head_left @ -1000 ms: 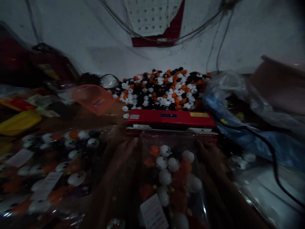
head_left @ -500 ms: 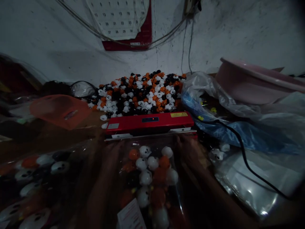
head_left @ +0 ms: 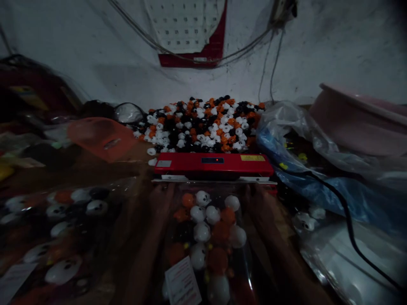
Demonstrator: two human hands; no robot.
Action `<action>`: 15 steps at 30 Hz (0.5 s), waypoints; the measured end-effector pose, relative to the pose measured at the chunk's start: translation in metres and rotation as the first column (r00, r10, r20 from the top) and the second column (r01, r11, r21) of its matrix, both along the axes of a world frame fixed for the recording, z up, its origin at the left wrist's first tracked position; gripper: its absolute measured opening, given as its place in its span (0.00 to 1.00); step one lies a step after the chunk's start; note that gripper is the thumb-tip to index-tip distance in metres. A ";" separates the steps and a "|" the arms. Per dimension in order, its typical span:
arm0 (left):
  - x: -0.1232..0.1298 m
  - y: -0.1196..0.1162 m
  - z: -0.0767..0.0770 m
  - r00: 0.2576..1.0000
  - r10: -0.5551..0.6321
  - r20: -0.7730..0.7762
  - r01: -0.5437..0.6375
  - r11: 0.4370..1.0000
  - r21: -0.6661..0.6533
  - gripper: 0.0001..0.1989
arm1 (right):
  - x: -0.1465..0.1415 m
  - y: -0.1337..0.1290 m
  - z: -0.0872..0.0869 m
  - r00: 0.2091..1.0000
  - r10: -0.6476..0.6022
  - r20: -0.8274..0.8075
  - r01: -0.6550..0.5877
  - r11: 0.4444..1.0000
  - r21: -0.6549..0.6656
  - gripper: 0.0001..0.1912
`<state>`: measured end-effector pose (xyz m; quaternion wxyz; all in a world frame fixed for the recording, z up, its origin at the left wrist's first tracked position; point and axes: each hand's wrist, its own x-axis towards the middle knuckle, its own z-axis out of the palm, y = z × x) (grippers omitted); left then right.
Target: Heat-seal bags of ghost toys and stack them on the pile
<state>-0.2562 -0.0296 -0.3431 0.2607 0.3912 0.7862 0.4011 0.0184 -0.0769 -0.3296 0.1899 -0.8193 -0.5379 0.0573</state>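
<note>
A red bag sealer (head_left: pixel 190 166) with a small lit red lamp lies across the middle. In front of its edge is a clear plastic bag (head_left: pixel 243 254) of orange, white and black toy heads, with a printed white card (head_left: pixel 182 281) at its near end. The bag's far end reaches the sealer's front edge. My left hand (head_left: pixel 163 197) grips the far left corner of the bag, fingers closed and dim. At the far right corner my right hand (head_left: pixel 260 203) is closed on the bag too, close against the sealer.
Loose toy heads (head_left: pixel 203 123) are heaped behind the sealer, against the wall. Another filled bag (head_left: pixel 60 228) lies at left, near an orange plastic piece (head_left: pixel 101 137). On the right are a pink basin (head_left: pixel 359 118), crumpled plastic (head_left: pixel 318 182), a black cable (head_left: pixel 348 216) and clear bags (head_left: pixel 343 254).
The whole view has swung left, so everything sits further right in the picture. Both hands stay at the bag's far corners by the sealer.
</note>
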 end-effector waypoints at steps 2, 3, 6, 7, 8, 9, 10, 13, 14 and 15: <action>-0.001 -0.003 -0.001 0.999 -0.004 0.040 0.002 0.999 0.049 0.15 | 0.002 -0.010 0.009 0.999 -0.038 0.038 0.038 0.999 -0.008 0.20; -0.002 -0.005 -0.001 0.998 0.003 0.059 -0.008 0.997 0.076 0.14 | 0.001 -0.014 0.016 0.996 -0.058 0.069 0.059 0.998 -0.008 0.21; -0.006 -0.013 -0.005 0.992 0.024 0.124 -0.040 0.991 0.131 0.15 | -0.008 -0.016 0.045 0.989 0.026 0.148 -0.033 0.999 0.042 0.19; -0.007 -0.015 -0.006 0.989 0.022 0.146 -0.042 0.990 0.138 0.16 | -0.014 -0.013 0.057 0.981 0.130 0.146 -0.141 0.988 0.068 0.18; -0.008 -0.018 -0.007 0.986 0.015 0.165 -0.038 0.989 0.141 0.16 | -0.022 -0.007 0.068 0.958 0.248 0.142 -0.260 0.963 0.074 0.17; -0.009 -0.019 -0.008 0.984 0.007 0.178 -0.033 0.989 0.143 0.17 | -0.031 0.000 0.077 0.924 0.357 0.138 -0.368 0.928 0.056 0.17; -0.009 -0.021 -0.008 0.983 0.000 0.186 -0.027 0.989 0.145 0.17 | -0.040 0.010 0.086 0.887 0.441 0.137 -0.447 0.894 0.018 0.17; -0.009 -0.021 -0.009 0.982 -0.033 0.187 0.005 0.989 0.147 0.16 | -0.062 0.042 0.102 0.784 0.601 0.156 -0.587 0.799 -0.129 0.15; -0.009 -0.020 -0.009 0.982 -0.046 0.182 0.019 0.989 0.147 0.16 | -0.067 0.053 0.106 0.746 0.650 0.144 -0.628 0.759 -0.172 0.15; -0.009 -0.018 -0.009 0.983 -0.055 0.173 0.029 0.989 0.147 0.14 | -0.071 0.063 0.109 0.700 0.703 0.127 -0.674 0.709 -0.210 0.15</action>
